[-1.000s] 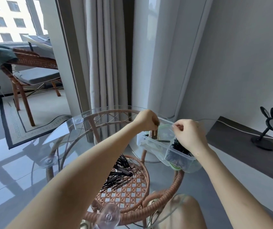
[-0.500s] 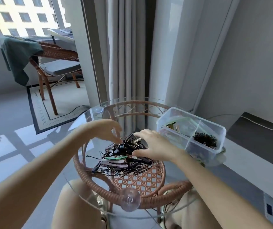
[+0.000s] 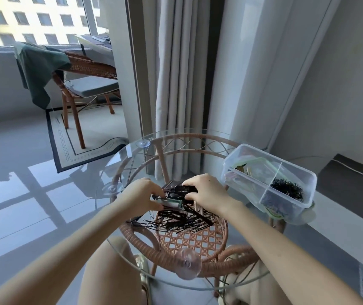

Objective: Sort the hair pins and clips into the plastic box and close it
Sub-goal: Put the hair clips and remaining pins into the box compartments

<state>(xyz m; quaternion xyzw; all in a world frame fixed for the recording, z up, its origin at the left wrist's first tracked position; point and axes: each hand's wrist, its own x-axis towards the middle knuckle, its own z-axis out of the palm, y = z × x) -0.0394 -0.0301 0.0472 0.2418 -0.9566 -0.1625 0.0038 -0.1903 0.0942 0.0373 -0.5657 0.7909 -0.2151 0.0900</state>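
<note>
Having come back from the open plastic box (image 3: 227,167) at the worktop's (image 3: 132,150) right edge, we are curling the fingers of our left hand (image 3: 142,194) and right hand (image 3: 208,194) round a clump of clips (image 3: 182,190) atop the hair pins (image 3: 176,222) at centre, gathering another load.

Home living space. Curtains (image 3: 176,84), rug (image 3: 70,148), cushioned wicker chair (image 3: 92,69) by window (image 3: 33,18). Glass-topped wicker table (image 3: 130,153) up front.

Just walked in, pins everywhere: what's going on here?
A person is sorting hair accessories at a glass-topped rattan table. The left hand pinches a green-edged clip and the right hand grips black clips, both over the pile of black hair pins. The divided plastic box sits open at the table's right edge, partly filled.
</note>
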